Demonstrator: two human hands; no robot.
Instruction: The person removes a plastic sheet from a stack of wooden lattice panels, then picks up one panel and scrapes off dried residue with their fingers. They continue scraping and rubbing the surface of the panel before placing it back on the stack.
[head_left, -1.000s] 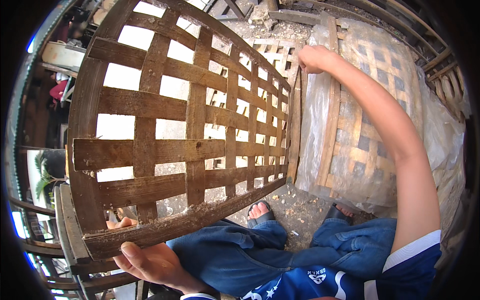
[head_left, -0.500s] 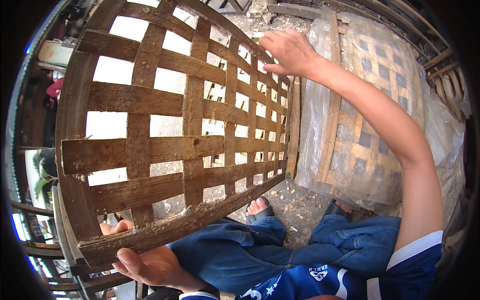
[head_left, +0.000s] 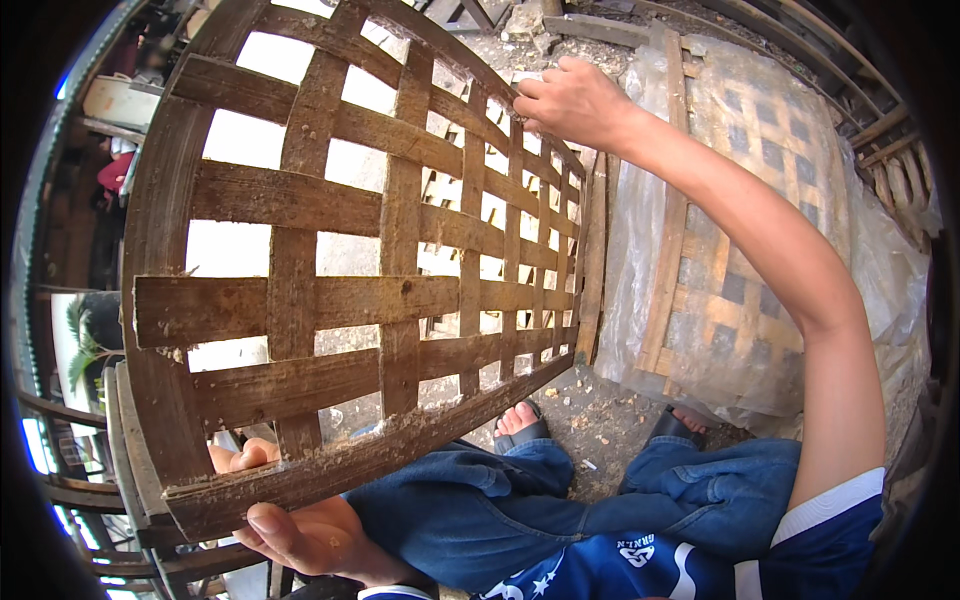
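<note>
A brown wooden lattice panel, woven from flat slats inside a frame, stands tilted on my left. Crumbs of dust cling to its lower rail. At its near bottom corner my left hand is closed round that rail, thumb on the front and fingertips showing through a gap. My right hand reaches to the panel's far upper edge with its fingers bent closed. A small pale sliver shows beside those fingers; what they pinch is too hidden to name.
To the right lies another lattice panel under clear plastic sheeting. My sandalled feet rest on a littered floor. Wooden frames lean at the far right, and more timber stands at the left.
The lattice panel has shifted slightly right in view. My right hand has turned and its fingers are drawn closer together at the upper edge. The left hand keeps its grip.
</note>
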